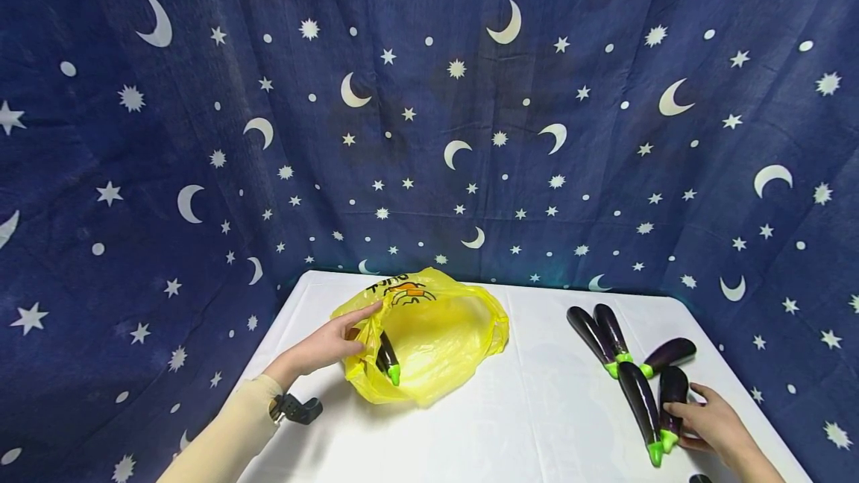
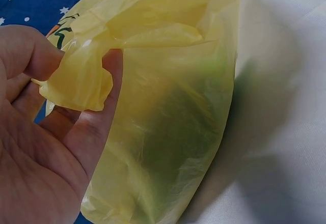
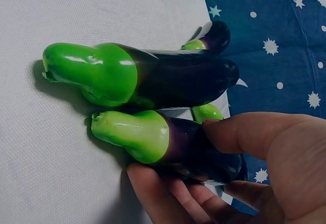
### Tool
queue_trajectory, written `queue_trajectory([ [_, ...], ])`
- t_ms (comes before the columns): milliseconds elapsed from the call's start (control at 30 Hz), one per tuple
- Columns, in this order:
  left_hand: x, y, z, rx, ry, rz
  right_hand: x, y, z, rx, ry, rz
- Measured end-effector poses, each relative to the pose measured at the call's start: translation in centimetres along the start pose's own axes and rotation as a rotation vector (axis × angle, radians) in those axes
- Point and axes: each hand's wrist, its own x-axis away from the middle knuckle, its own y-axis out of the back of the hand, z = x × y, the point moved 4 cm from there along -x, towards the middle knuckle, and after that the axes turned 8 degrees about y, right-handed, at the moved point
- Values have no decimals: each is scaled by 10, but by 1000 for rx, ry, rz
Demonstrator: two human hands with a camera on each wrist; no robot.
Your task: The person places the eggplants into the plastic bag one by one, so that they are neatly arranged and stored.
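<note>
On the left of the table lies a yellow plastic bag, its mouth spread toward me. My left hand pinches the bag's edge between thumb and fingers; the left wrist view shows the bunched film there. Inside the bag an eggplant with a green stem end shows near that hand. At the right, my right hand grips a dark purple eggplant, thumb on top and fingers along its side. Its green cap points away from the palm. Another eggplant lies right alongside it.
Beyond the right hand lie more eggplants: a pair side by side and one slanting to the right. A dark tip shows at the bottom edge. A blue star-patterned cloth hangs behind the white table.
</note>
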Motion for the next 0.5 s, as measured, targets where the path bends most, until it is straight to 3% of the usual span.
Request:
queue_trajectory([
  [500,0,1,2,11,14,-8,1,-1,-1,5,-20,-11],
])
